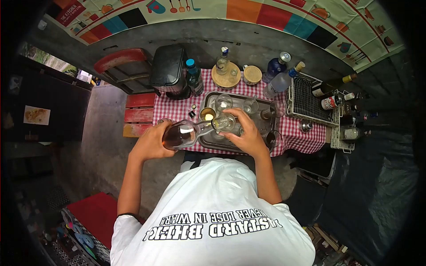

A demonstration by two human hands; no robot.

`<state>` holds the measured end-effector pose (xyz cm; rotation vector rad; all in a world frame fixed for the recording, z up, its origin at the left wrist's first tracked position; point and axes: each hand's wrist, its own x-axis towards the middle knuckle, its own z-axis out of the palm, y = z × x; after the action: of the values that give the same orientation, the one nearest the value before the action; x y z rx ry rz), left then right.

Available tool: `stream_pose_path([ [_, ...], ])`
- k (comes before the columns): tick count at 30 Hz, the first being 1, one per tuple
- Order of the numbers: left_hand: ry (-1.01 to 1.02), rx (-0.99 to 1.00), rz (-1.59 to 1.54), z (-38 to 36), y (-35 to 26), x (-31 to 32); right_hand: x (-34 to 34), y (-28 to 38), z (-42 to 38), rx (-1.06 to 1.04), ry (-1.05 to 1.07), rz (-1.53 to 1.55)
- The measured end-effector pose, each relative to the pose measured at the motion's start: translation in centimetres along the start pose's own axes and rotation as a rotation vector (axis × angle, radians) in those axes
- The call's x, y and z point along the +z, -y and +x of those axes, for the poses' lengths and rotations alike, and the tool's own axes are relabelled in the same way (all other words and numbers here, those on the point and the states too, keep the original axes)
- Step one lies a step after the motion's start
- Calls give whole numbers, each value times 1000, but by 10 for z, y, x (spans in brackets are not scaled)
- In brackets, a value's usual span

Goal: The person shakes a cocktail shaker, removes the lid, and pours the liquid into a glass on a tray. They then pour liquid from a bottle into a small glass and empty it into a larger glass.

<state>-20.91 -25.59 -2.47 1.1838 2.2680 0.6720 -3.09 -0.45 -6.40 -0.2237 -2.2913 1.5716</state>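
Observation:
My left hand is wrapped round a clear bottle of dark amber liquid, tipped on its side with its neck pointing right. The bottle's mouth meets the rim of a small clear glass. That glass is in the grip of my right hand, tilted toward the bottle over the metal tray. Beside the bottle neck stands a brass-coloured cup. Farther back on the tray are an upturned-looking clear glass and another clear glass. A glass with dark contents stands at the tray's right edge.
A checked tablecloth covers the table. Behind the tray are a blue-capped bottle, a round wooden board bearing a bottle, and a blue bottle. A wire rack with bottles stands right; a black bin-like container stands left.

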Motion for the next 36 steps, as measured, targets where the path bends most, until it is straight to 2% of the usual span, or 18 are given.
stream_pose_path([
  [2, 80, -43, 29, 0, -6, -2, -2, -1, -5, 3, 0, -9],
  [8, 132, -58, 57, 1, -25, -5, -6, -1, -18, 45, 5, 3],
  [30, 172, 8, 156, 4, -26, -10, -7, -8, -33, 16, -36, -24],
  [36, 227, -14, 176, 3, -27, -13, -1, -9, -39, 82, -21, -50],
])
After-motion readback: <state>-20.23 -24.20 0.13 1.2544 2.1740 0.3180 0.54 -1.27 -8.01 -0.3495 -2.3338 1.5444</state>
